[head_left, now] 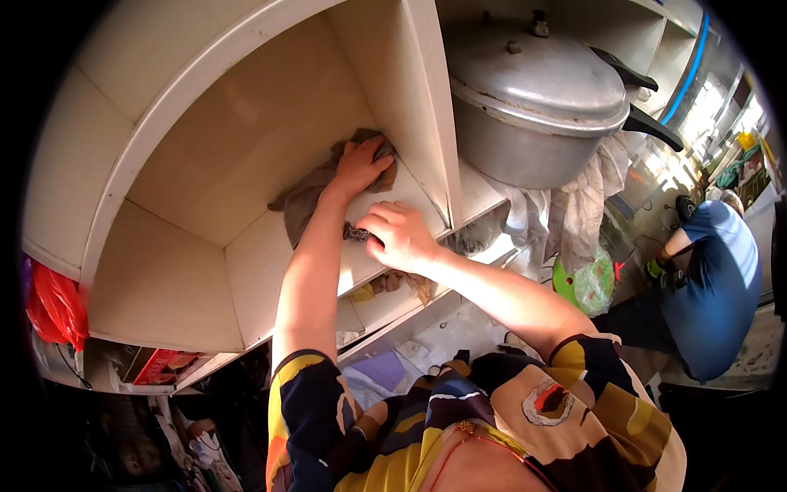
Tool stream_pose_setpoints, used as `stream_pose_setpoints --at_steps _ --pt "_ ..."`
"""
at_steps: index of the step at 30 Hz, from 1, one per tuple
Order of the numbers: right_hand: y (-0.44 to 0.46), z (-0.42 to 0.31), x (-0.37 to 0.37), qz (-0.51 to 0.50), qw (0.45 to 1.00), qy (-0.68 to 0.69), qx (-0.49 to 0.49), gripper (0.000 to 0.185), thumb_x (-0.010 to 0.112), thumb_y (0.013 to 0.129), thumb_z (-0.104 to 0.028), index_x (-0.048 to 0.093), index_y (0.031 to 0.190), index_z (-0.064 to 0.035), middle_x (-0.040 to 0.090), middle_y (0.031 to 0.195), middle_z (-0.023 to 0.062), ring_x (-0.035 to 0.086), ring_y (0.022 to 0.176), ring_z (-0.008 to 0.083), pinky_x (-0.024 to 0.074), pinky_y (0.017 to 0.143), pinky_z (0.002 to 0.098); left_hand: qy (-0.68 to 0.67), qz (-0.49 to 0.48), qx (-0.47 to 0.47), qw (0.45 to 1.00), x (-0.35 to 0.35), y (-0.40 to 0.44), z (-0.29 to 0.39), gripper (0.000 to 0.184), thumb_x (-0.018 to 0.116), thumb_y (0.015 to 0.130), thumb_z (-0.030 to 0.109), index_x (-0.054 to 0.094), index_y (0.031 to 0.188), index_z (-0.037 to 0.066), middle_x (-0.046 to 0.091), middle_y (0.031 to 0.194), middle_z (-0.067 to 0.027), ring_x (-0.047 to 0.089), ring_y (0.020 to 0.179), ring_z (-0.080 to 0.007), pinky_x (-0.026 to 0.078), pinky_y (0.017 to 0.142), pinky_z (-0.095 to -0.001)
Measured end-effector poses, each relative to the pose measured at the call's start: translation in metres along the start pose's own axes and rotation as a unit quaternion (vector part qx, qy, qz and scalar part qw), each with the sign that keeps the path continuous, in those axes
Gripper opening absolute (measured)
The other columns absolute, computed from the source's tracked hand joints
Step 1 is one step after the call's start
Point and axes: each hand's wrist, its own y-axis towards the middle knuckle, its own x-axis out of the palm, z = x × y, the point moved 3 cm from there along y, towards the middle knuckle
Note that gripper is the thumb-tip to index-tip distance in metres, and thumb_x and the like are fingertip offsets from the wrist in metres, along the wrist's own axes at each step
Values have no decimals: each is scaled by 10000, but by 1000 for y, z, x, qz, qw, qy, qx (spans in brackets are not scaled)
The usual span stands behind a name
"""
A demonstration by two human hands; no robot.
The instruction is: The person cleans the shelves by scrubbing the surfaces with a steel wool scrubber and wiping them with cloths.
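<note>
In the white cabinet's open compartment (295, 98), my left hand (361, 170) presses a greyish-brown cloth (305, 197) against the shelf near the right inner wall. Its fingers curl over the bunched cloth, part of which lies under my forearm. My right hand (402, 236) is just in front, at the shelf's front edge. Between its thumb and fingers is a dark, shiny steel wool scrubber (354, 233), partly hidden by the hand.
A large metal pressure cooker (537, 98) with black handles stands in the right compartment, with pale cloth (578, 205) hanging below it. A red plastic bag (56, 303) is at the left. Another person in blue (717, 287) bends down at the right, near a green item (564, 283).
</note>
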Motion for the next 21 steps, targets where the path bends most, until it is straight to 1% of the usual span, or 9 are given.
stream_pose_setpoints --at_steps 3,7,11,12,14,15,17,19,21 --pt "-3 -1 -13 64 994 84 27 207 633 670 -5 627 869 -58 607 818 82 610 734 282 502 642 379 5 -22 -12 1000 5 -2 2 560 588 877 387 543 1340 76 555 1367 -86 430 1197 -347 359 1054 -391" --pt "-10 -17 -35 85 993 79 30 219 611 660 16 618 870 -41 597 784 105 596 689 294 496 624 375 -56 -34 58 996 4 -43 22 471 585 889 360 608 1278 94 568 1358 -58 454 1129 -320 365 1042 -369" --pt "-8 -32 -46 104 992 78 1 233 629 643 13 611 870 -36 607 794 107 617 734 311 510 671 401 -85 -67 223 969 4 -99 58 416 659 791 306 680 1173 144 598 1325 -21 486 1022 -288 411 964 -333" --pt "-3 -40 -47 110 989 91 -32 231 633 636 -1 611 861 -51 616 813 94 625 752 304 517 688 397 -116 -56 200 971 -4 -117 70 401 697 727 259 702 1108 135 618 1297 -16 497 979 -278 422 929 -332" --pt "0 -54 -49 95 986 109 -79 254 640 610 -14 615 856 -69 632 846 76 645 804 293 536 747 390 -125 -36 207 970 -16 -142 78 349 697 717 177 707 1063 128 656 1205 -19 524 981 -271 429 897 -330" --pt "-5 -56 -45 94 986 108 -81 261 641 603 -13 614 855 -73 615 822 63 633 769 283 525 711 386 -114 -27 226 967 -22 -148 77 335 692 719 149 708 1053 125 666 1172 -21 532 992 -270 432 891 -331" --pt "-14 -61 -48 58 991 116 -38 271 635 598 -5 613 859 -75 594 798 62 605 718 271 503 664 376 -112 11 101 989 -22 -151 55 352 673 731 102 679 1083 83 664 1144 -74 555 1009 -296 439 928 -365" --pt "-16 -66 -53 62 989 131 -35 276 630 597 -1 612 863 -73 587 790 62 590 696 265 489 643 372 -115 86 40 989 -23 -140 24 310 649 792 88 665 1101 57 657 1141 -101 551 1055 -297 432 952 -359" --pt "-18 -68 -58 66 987 142 -31 281 626 596 3 612 867 -70 580 783 63 574 674 259 475 623 368 -210 209 0 955 -27 -119 6 275 606 889 98 633 1148 9 654 1134 -111 570 1078 -261 450 916 -324"
